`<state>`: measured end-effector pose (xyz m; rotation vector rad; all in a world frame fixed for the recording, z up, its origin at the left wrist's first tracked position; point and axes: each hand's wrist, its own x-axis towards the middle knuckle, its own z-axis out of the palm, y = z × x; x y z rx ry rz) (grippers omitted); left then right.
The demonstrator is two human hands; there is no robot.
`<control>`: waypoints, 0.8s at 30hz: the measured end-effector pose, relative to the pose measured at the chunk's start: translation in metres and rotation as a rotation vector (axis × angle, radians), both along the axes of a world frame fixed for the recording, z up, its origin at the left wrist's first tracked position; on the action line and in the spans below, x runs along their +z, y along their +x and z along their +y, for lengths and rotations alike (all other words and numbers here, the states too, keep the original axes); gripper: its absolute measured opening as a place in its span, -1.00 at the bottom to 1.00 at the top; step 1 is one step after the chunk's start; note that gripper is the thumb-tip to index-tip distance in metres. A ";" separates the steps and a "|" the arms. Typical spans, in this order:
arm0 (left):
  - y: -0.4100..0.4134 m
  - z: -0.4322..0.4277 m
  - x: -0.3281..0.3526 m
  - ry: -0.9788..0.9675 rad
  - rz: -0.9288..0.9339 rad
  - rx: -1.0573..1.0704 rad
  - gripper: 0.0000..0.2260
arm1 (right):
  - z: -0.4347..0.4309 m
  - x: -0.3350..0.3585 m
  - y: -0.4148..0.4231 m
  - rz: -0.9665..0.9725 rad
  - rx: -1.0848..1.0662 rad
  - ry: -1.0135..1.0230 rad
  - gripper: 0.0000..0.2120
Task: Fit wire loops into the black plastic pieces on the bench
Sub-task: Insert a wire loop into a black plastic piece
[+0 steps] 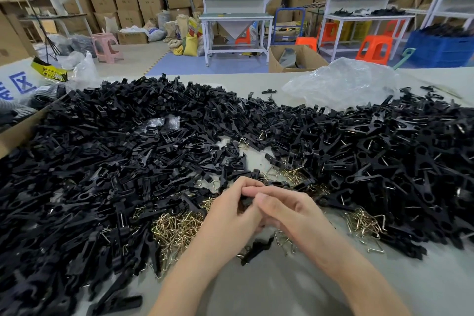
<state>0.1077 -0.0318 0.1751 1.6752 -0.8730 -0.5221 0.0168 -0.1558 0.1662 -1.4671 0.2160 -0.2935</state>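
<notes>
Low at the centre, the left hand (230,213) and right hand (295,210) meet, the fingers (252,189) of both curled around one small black plastic piece (246,201) pinched between them; whether a loop sits in it cannot be told. A heap of black plastic pieces (128,151) spreads across the tabletop (269,290) from 9 to 3 o'clock of the hands. Brass wire loops (174,231) lie at 8 o'clock, more at 3. A clear plastic bag (341,82) rests at 1 o'clock.
</notes>
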 end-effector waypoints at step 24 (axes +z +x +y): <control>0.006 0.001 0.000 0.025 0.058 -0.037 -0.52 | 0.014 0.002 -0.006 -0.029 0.009 -0.107 -0.83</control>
